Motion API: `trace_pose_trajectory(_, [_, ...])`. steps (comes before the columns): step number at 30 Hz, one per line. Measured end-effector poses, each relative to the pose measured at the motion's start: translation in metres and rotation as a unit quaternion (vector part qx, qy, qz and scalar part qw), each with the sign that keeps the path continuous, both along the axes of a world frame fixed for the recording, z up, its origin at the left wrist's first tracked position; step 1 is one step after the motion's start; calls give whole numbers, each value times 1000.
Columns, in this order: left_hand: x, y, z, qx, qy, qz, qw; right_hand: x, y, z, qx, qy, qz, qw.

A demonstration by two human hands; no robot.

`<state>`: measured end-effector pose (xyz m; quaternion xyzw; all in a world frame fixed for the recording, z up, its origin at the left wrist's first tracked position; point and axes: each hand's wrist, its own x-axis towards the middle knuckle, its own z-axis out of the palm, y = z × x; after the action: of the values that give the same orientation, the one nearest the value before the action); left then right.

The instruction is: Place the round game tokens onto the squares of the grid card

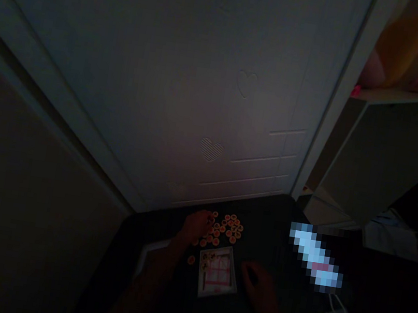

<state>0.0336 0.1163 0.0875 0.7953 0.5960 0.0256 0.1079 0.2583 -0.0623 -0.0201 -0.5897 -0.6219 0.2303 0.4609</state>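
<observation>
My left hand (198, 224) reaches over the dark tabletop to a loose group of round Chinese chess pieces (215, 242). Its fingers are drawn together at the group's left edge, apparently around one piece; dim light blurs the grip. Just nearer to me lies a square white tray (233, 281) with a pink grid inside. Several pieces (204, 267) with dark marks sit in its far left corner. To the tray's right, my right hand (254, 278) rests curled, nothing visible in its fingers. A single red-marked piece (191, 260) lies left of the tray.
A pale panel (218, 100) with heart carvings rises behind the dark table (263, 217). On the right is a bright, pixelated screen-like object (315, 256), with a white cable (339, 306) near it. A pale flat object (149, 255) lies partly under my left forearm.
</observation>
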Motion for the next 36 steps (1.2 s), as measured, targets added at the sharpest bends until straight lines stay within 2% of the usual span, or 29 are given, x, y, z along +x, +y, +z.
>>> trace_pose_trajectory(7, [1,3,-3,14,-1,-4,1000,0,0,4,1,5,9,1000])
trace_pose_trajectory(11, [-2,0,3,31,-13,-8,999,-1,-1,7,11,0,-7,1000])
trace_pose_trajectory(17, [-6,-30,18,54,-50,-50,996,0,0,2,4,-8,2,1000])
trace_pose_trajectory(21, [-7,-56,21,58,-69,-90,992,1,0,0,4,-10,9,1000])
trace_pose_trajectory(28, [-1,-88,11,62,-86,-175,979,1,-1,2,0,-8,6,1000])
trace_pose_trajectory(36, [5,-98,0,61,-32,-214,974,1,0,2,-5,-4,7,1000])
